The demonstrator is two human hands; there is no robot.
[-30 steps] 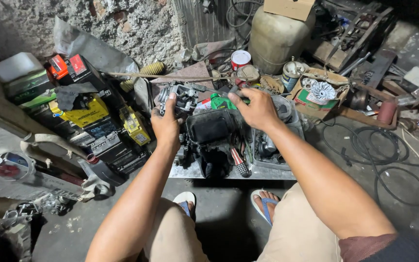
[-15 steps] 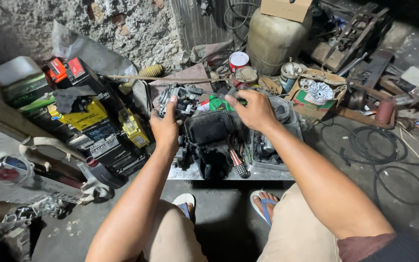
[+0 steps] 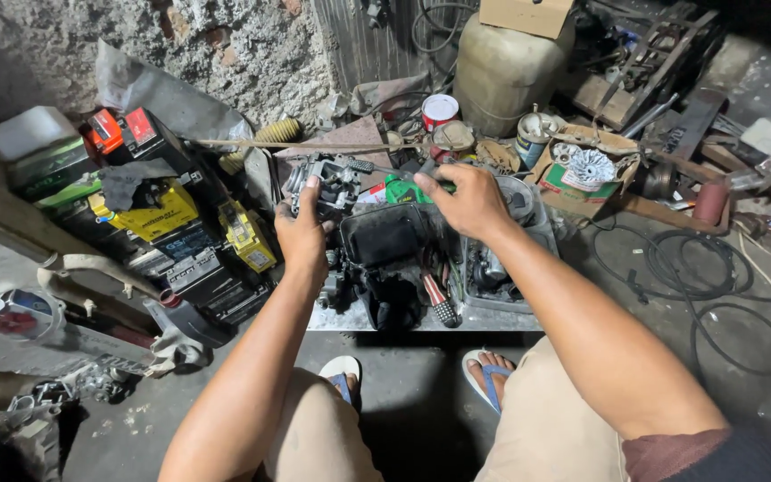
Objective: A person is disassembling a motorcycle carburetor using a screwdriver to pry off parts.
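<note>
Cardboard box (image 3: 526, 15) atop canister, red-labelled tin (image 3: 440, 112)

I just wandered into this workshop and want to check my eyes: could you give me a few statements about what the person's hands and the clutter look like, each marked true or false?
1. The left hand grips a grey metal engine part. True.
2. The right hand rests flat on the floor. False: it is raised over the parts, holding a tool with a green handle.
3. A red-lidded can stands near the wall. True.
4. The person wears boots. False: blue-strapped flip-flops.
</note>
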